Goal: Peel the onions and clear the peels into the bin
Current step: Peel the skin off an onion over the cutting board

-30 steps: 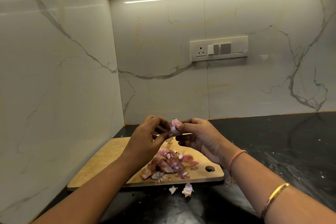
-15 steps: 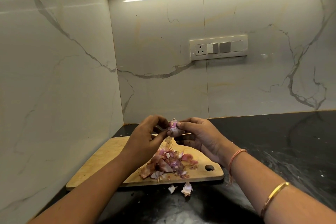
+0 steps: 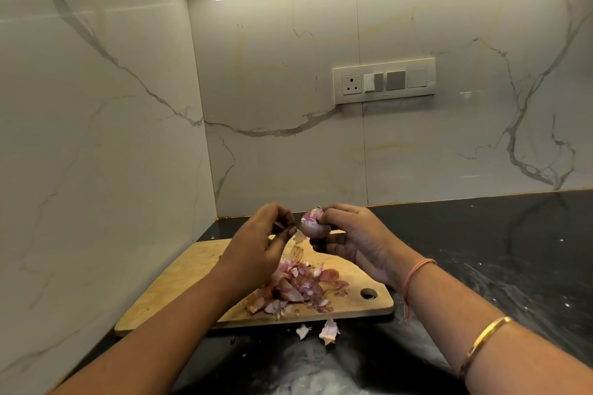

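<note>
Right hand (image 3: pixel 353 240) grip clamped on small red onion (image 3: pixel 312 224), left hand (image 3: pixel 260 250) grip pinched a peel strip (image 3: pixel 299 237), peel pile (image 3: pixel 295 289) lay on wooden cutting board (image 3: pixel 179 292)

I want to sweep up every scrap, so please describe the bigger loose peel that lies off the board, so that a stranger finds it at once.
Find the wooden cutting board on the black counter. Just before its near edge, two pale scraps lie on the counter. The bigger peel is the right one, curled, white tinged with pink; the smaller scrap is flatter.

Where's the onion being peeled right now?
Head view, centre: the onion is pinched in the right hand, above the cutting board and its peel pile.
</note>
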### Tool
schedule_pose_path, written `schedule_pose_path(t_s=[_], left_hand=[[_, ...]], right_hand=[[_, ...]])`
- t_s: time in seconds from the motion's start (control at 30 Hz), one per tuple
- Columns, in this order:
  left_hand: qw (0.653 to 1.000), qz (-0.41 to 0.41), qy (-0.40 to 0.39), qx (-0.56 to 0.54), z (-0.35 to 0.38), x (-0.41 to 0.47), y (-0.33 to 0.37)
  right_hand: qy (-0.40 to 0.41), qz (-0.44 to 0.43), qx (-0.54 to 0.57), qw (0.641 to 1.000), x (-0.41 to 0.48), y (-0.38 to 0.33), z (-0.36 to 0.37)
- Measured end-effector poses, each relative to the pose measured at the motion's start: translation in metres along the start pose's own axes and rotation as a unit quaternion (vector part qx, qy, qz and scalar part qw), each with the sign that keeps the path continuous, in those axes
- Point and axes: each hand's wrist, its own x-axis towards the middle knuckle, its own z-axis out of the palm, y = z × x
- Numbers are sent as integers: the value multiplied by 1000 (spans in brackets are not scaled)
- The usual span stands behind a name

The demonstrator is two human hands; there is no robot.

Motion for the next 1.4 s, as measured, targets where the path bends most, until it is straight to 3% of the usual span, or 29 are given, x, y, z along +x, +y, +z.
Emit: schedule_pose_path(t_s=[0.37, 0.6, 0.83, 1.4], left_hand=[[999, -3, -36, -24, -3, -1, 2], [997, 1, -77, 30, -2, -1, 4], [997, -30, -19, 64, -4, -1, -2], [987, -106, 69, -97, -8, -1, 18]], right_hand=[[-30, 18, -41, 999, -1, 0, 2], [15, 2, -8, 1000, 0, -1, 1], [-5, 13, 11, 1000, 2, 1, -2], [-25, -41, -54, 997, 1, 3, 2]])
